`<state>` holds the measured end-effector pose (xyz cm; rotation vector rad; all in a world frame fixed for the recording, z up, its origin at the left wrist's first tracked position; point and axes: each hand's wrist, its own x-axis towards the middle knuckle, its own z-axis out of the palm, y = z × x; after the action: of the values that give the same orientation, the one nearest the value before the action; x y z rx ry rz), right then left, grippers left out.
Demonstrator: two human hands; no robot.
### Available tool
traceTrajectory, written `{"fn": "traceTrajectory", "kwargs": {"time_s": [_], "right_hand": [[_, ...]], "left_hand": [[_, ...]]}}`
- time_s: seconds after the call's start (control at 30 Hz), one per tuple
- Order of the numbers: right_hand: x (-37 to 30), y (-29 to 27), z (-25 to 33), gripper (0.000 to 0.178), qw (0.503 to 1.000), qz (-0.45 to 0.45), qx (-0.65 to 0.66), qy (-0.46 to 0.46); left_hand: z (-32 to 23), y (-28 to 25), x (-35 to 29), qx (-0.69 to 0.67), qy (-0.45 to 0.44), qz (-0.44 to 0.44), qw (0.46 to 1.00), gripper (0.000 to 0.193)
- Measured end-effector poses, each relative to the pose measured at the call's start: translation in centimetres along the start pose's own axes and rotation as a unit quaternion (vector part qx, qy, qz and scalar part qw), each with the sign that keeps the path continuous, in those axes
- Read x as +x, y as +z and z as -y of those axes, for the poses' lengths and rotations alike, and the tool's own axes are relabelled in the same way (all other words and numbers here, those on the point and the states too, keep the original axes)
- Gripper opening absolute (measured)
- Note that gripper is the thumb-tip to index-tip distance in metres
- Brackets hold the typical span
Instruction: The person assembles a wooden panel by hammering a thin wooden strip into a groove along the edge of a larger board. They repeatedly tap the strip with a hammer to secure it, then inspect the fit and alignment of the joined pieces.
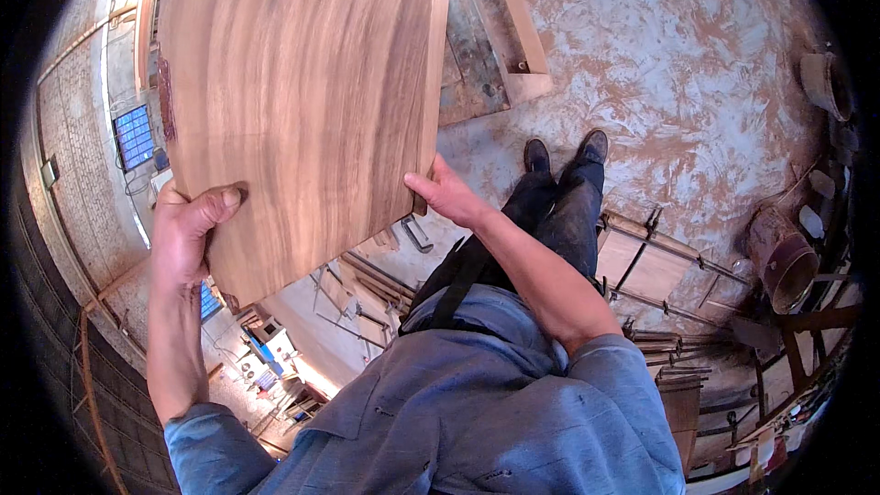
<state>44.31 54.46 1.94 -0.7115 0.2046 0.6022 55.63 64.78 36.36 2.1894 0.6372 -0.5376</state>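
A wide wooden panel with brown streaked grain fills the upper left of the head view, raised off the floor in front of me. My left hand grips its near left corner, thumb on the broad face and fingers hidden behind. On the near right edge, my right hand holds the panel with its thumb on the face and the other fingers out of sight underneath. The panel's far end runs past the top of the picture.
A wooden frame lies on the dusty floor beyond the panel. Boards in bar clamps lie to my right, near a rusty drum. Tools crowd a bench at lower left. A C-clamp shows below the panel.
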Motion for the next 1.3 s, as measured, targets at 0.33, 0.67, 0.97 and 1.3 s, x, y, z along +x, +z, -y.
{"fn": "traceTrajectory", "kwargs": {"time_s": [0.33, 0.67, 0.97, 1.3], "right_hand": [[1.7, -1.0, -1.4, 0.071, 0.943, 0.02, 0.28, 0.179], [3.2, -1.8, -4.3, 0.082, 0.9, 0.104, 0.386, 0.173], [3.9, -0.8, -6.2, 0.083, 0.875, 0.089, 0.448, 0.161], [3.2, -0.2, -4.6, 0.083, 0.896, 0.043, 0.419, 0.141]], "left_hand": [[0.0, 0.0, -0.3, 0.049, 0.0, -0.026, 0.998, 0.031], [-0.5, 1.5, -1.1, 0.089, 0.035, -0.098, 0.991, 0.03], [0.0, 1.0, -2.1, 0.123, 0.043, -0.178, 0.975, 0.055], [0.0, 0.9, -2.4, 0.102, 0.042, -0.16, 0.981, 0.053]]}}
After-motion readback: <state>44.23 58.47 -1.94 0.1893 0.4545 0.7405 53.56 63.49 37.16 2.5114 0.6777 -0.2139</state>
